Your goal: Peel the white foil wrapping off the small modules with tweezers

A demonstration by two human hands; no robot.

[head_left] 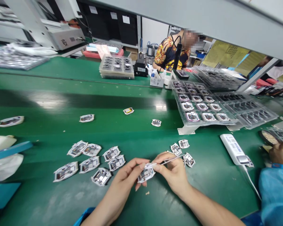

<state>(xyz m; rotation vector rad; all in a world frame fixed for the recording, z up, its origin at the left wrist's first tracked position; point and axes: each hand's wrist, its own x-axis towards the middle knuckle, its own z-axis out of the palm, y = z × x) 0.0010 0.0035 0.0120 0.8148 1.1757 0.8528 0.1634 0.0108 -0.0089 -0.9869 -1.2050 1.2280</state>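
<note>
At the near edge of the green bench mat [155,138], my left hand [126,172] pinches the small white-framed circuit module [146,175] by its 9 o'clock end, thumb and forefinger closed on it. My right hand [173,172] is clamped on the thin metal tweezers [171,160]. Their tips meet the module's upper edge and the shaft runs off toward 2 o'clock. The module sits between both hands, its long axis roughly 8 to 2. Loose matching modules [89,161] lie at 9 o'clock, with a smaller group [182,152] at 1. A white rectangular device [235,150] lies at 3, just short of a co-worker's hand [281,153]. Clear plastic trays [198,106] stand farther out at 1.
</note>
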